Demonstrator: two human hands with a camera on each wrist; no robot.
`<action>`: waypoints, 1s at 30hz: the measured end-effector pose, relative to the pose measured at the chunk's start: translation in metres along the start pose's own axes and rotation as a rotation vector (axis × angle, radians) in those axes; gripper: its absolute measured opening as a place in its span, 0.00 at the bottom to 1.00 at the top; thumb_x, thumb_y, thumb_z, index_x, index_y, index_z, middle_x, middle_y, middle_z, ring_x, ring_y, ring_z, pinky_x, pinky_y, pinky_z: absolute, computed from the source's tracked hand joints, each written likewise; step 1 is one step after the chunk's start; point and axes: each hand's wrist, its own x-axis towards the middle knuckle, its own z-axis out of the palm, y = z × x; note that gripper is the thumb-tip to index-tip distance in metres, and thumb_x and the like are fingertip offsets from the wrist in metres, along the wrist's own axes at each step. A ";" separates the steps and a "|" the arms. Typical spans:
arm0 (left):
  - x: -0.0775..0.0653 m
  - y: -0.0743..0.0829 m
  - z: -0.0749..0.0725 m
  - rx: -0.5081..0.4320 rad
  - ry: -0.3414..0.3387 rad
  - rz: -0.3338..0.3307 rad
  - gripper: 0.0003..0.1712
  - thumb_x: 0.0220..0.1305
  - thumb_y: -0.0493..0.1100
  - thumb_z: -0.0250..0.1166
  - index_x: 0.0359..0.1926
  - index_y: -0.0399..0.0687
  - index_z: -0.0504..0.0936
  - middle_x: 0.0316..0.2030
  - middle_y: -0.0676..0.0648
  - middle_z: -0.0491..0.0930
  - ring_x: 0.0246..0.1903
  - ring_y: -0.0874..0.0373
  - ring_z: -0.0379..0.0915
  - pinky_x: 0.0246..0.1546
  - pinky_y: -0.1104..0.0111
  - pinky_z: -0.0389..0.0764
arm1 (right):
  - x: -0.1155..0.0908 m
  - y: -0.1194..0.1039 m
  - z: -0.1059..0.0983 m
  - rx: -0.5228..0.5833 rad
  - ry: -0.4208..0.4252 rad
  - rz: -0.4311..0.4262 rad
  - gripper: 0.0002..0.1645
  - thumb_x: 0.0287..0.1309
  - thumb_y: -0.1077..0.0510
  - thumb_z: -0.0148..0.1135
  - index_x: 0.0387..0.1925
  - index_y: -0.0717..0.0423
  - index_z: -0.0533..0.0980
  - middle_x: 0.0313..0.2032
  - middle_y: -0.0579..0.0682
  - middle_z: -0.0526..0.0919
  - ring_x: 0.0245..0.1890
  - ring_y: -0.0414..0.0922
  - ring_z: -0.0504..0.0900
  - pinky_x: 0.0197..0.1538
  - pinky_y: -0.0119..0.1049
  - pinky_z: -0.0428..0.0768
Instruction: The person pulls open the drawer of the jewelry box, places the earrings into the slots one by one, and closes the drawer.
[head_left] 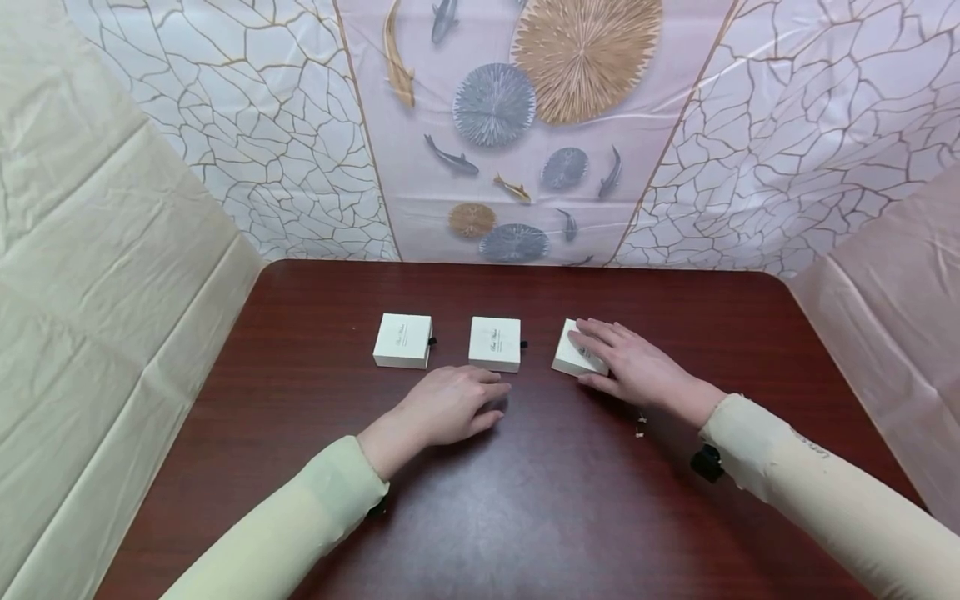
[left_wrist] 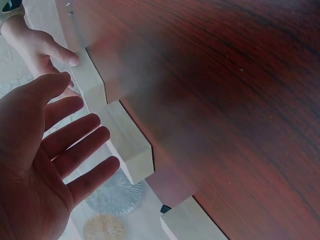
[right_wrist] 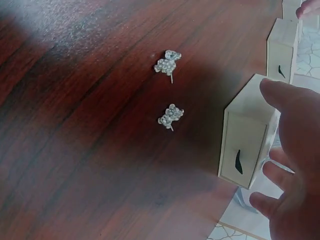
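My right hand [head_left: 637, 367] lies over the rightmost small white box [head_left: 567, 342], its fingers stretched across the lid and the thumb at the near side. In the right wrist view a black ribbon tab [right_wrist: 238, 162] shows on that box's end. My left hand [head_left: 448, 407] is held just in front of the middle white box [head_left: 495, 337], palm down with relaxed, spread fingers and nothing in it. A third white box [head_left: 402, 337] sits at the left of the row. Beside the right hand, two sparkly earrings, one [right_wrist: 167, 65] and another [right_wrist: 171, 117], lie on the table.
The boxes stand in a row on a dark red-brown wooden table [head_left: 480, 500]. Behind it hangs a patterned cloth [head_left: 420, 200] with fish and round leaf shapes. Pale cloth walls rise on the left [head_left: 97, 333] and right [head_left: 892, 300].
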 end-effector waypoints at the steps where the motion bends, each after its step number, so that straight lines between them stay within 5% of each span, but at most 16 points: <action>1: 0.000 0.000 0.000 0.001 -0.002 0.000 0.24 0.76 0.51 0.66 0.66 0.47 0.85 0.64 0.44 0.84 0.64 0.51 0.81 0.63 0.56 0.82 | 0.000 0.000 0.000 0.001 -0.010 0.005 0.43 0.67 0.51 0.75 0.75 0.67 0.70 0.75 0.68 0.69 0.75 0.64 0.69 0.74 0.65 0.69; 22: -0.004 -0.001 0.003 -0.013 -0.009 0.010 0.23 0.76 0.51 0.66 0.66 0.47 0.85 0.64 0.43 0.84 0.63 0.51 0.81 0.62 0.55 0.83 | 0.002 0.013 0.001 -0.087 0.011 -0.178 0.42 0.61 0.60 0.78 0.74 0.63 0.72 0.74 0.65 0.72 0.73 0.62 0.72 0.72 0.61 0.74; 30: -0.006 0.000 0.004 -0.021 -0.016 0.007 0.23 0.76 0.52 0.66 0.65 0.48 0.85 0.64 0.44 0.84 0.63 0.51 0.81 0.62 0.55 0.83 | 0.009 0.014 0.003 -0.039 0.000 -0.210 0.41 0.62 0.61 0.76 0.74 0.64 0.72 0.74 0.66 0.71 0.74 0.64 0.71 0.72 0.62 0.73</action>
